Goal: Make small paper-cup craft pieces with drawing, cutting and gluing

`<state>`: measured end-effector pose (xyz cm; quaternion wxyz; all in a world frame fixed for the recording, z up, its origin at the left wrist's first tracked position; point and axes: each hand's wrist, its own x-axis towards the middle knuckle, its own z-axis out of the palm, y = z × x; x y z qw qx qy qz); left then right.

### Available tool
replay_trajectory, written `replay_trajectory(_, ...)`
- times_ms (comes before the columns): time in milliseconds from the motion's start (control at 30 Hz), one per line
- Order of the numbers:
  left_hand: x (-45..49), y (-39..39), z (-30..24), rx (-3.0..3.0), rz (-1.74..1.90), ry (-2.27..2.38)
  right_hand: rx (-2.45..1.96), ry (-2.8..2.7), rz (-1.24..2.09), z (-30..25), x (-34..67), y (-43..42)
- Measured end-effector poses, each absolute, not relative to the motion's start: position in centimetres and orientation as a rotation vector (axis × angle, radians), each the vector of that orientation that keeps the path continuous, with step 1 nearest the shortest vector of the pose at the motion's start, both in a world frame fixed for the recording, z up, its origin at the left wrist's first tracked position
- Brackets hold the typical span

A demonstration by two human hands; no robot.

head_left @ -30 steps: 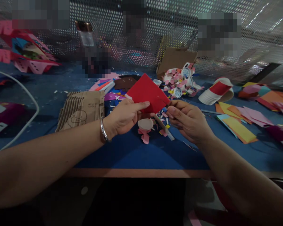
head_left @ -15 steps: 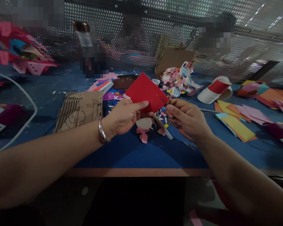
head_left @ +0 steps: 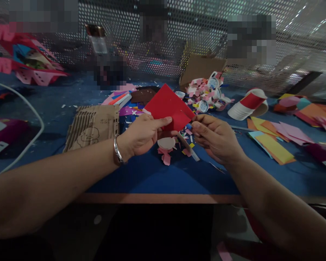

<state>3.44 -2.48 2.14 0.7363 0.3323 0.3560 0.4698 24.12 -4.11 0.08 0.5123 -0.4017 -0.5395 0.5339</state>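
Note:
A red sheet of paper point(head_left: 167, 103), turned corner-up like a diamond, is held between both hands above the blue table point(head_left: 163, 181). My left hand point(head_left: 143, 134) is closed on its lower left part, with the thumb lying across the front. At the right corner, my right hand point(head_left: 216, 137) pinches the same paper between thumb and curled fingers. Under the paper stands a small round paper piece point(head_left: 166, 143) with pink cut-outs hanging from it. Beside that piece, small scraps and a narrow strip point(head_left: 188, 146) lie on the table.
Corrugated cardboard point(head_left: 93, 127) with a drawing lies left of the hands. Pink and white cup-like paper pieces point(head_left: 206, 92) are heaped at the back. To the right are a red-and-white paper cup point(head_left: 248, 103) and coloured paper sheets point(head_left: 277, 146). A white cable point(head_left: 39, 112) curves at far left.
The hands and the red paper keep nearly the same pose. Only a very slight shift of the whole view shows.

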Motion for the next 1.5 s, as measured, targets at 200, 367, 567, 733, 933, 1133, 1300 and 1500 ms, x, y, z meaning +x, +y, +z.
replay_trajectory(200,3.4,-2.7,2.2,0.754,0.990,0.792,-0.978,-1.296,1.277,0.1,24.0,-4.1)
replay_trajectory(367,3.1,-2.7,2.3,0.734,0.962,0.776,-0.989,-1.312,1.276,0.2,24.2,-4.2)
replay_trajectory(567,3.0,-2.7,2.5,0.642,0.961,0.812,-0.968,-1.320,1.278,0.6,24.1,-4.4)
replay_trajectory(733,3.2,-2.9,2.5,0.684,0.923,0.787,-0.992,-1.341,1.250,0.5,24.2,-4.4)
replay_trajectory(933,3.4,-3.3,2.5,0.705,0.915,0.801,-0.993,-1.346,1.244,0.6,24.0,-4.5)
replay_trajectory(1133,3.5,-3.5,2.5,0.712,0.910,0.793,-0.990,-1.335,1.232,0.7,24.0,-4.6)
replay_trajectory(1300,3.4,-3.6,2.8,0.710,0.886,0.807,-0.990,-1.356,1.202,0.6,24.0,-4.6)
replay_trajectory(1500,3.4,-3.6,2.8,0.726,0.835,0.831,-0.977,-1.344,1.197,0.6,24.0,-4.5)
